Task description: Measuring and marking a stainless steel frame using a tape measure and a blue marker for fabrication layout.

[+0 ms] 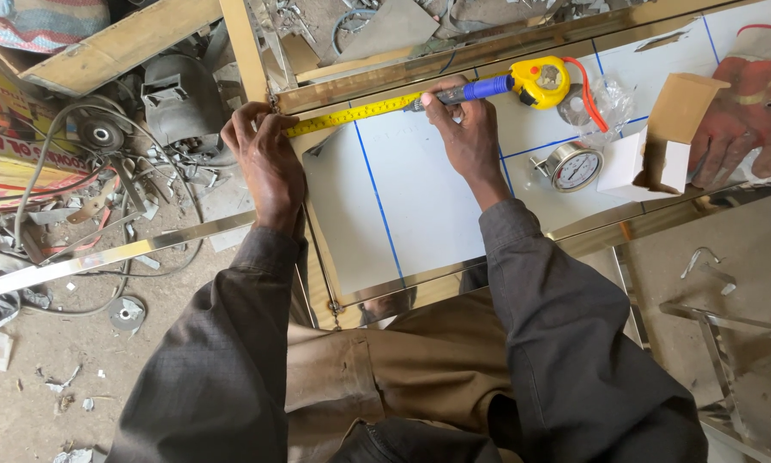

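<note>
Head view, workbench entry. Left hand (264,154): fingers curled down over the free end of the yellow tape blade (351,114), pinning it at the corner of the gold-coloured metal frame (420,64). Right hand (464,129): closed around a blue marker (475,89), tip down on the blade, farther along it. Blade's long axis runs along the frame's upper rail, from the left hand out to the yellow tape measure case (540,81), which lies just beyond the right hand. Beneath: white panel (428,206) with blue lines. Nearby to the right: round gauge (574,165), small carton (660,137), red work glove (746,107).
</note>
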